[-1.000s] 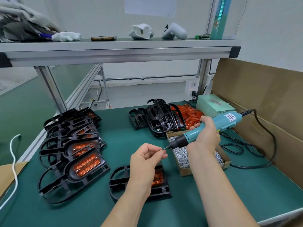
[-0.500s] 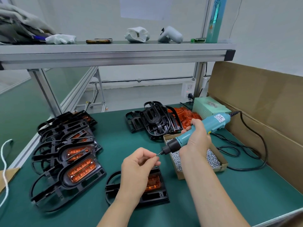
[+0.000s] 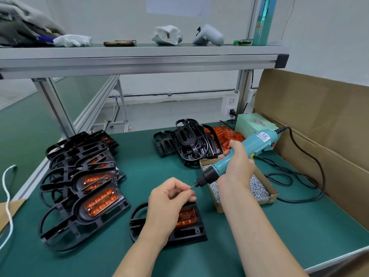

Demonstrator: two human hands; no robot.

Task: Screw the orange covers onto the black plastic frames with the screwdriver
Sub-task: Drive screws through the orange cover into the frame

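Gripping the teal corded electric screwdriver (image 3: 249, 148) mid-body, R hand (image 3: 237, 168) angles its bit down-left to L hand (image 3: 167, 202), whose curled fingertips pinch a tiny silver screw (image 3: 192, 187) at the bit tip. Black plastic frame (image 3: 191, 234) w/ translucent orange cover (image 3: 186, 217) seated in it lies flat on green bench mat (image 3: 279, 226), directly under L hand.

Overhead shelf (image 3: 139, 56), aluminium rail. On it, left to right: white glove (image 3: 72, 40), phone (image 3: 119, 43) lying flat, crumpled white cloth (image 3: 166, 35), white handheld device (image 3: 208, 36), upright teal tube (image 3: 263, 21).

Green surface (image 3: 299, 226). Cardboard sheet (image 3: 319, 108) stands along its right edge. Pale green box (image 3: 253, 124) at back right, wall socket (image 3: 229, 105) behind it. White cord (image 3: 7, 194) hangs at far left.
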